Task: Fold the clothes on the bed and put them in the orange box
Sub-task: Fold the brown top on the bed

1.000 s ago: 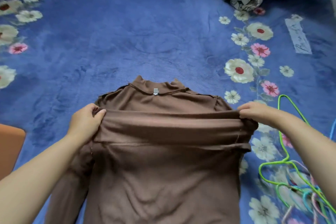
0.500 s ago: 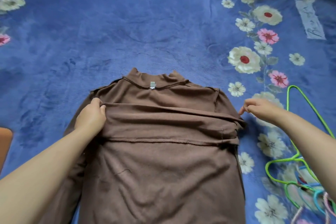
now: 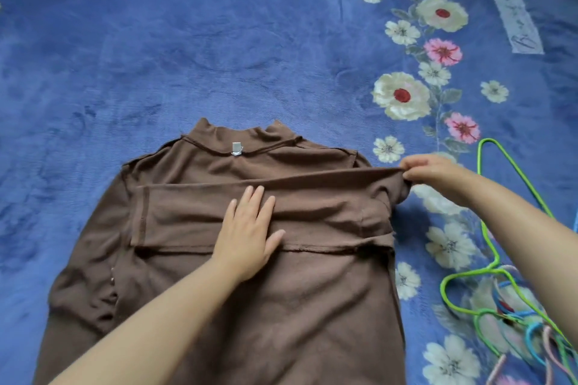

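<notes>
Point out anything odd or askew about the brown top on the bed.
The brown top lies inside out: raw seams and the neck tag face up. Its left sleeve is bunched and wrinkled at the side, not yet folded in. A tangle of coloured hangers lies loose beside it on the blue blanket.

Left hand (image 3: 250, 233) flat on brown top (image 3: 281, 306); right hand (image 3: 433, 170) pinches sleeve (apparently taut).

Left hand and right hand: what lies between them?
In the head view, only the folded-over sleeve of the brown knit top spans from the flat left hand to the pinching right hand.
</notes>
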{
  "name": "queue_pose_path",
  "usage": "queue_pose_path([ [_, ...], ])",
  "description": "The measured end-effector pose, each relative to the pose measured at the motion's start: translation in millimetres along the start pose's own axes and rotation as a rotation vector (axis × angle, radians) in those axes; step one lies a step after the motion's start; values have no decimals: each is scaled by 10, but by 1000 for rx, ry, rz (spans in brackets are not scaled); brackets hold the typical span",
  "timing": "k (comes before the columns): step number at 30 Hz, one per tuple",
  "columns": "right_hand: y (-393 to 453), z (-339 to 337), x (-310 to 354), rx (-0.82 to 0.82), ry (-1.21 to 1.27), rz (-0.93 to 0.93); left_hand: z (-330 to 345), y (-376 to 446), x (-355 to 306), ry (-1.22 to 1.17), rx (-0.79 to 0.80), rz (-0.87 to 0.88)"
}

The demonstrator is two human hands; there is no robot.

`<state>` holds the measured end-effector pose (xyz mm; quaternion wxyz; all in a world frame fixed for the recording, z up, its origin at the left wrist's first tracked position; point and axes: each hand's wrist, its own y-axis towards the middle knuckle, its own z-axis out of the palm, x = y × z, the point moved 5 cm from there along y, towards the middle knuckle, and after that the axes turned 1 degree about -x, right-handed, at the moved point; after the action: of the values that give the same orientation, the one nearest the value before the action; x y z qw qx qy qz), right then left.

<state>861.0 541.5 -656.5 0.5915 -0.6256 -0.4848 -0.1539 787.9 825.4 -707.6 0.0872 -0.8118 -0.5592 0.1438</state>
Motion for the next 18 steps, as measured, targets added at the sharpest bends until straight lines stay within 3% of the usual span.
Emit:
queue_pose_path([
  [2, 22, -86, 122, -58, 43, -24, 127, 15, -14, 45, 85, -32],
  [3, 29, -66, 172, -64, -115, -16, 184, 13, 4, 53, 108, -31],
  [6, 129, 19, 197, -72, -1151, -89, 234, 33, 31, 86, 149, -9],
  [8, 206, 103, 159, -126, -1494, -161, 223, 45, 33, 115, 152, -1],
  [12, 244, 134, 11, -412, -1393, -316, 35, 109, 4, 67, 118, -36],
  [15, 146, 34, -314, -531, -899, -141, -258, 292, -77, -29, -57, -14],
  [18, -280, 95, -565, -759, -379, -201, -456, 575, -261, -131, -154, 53],
])
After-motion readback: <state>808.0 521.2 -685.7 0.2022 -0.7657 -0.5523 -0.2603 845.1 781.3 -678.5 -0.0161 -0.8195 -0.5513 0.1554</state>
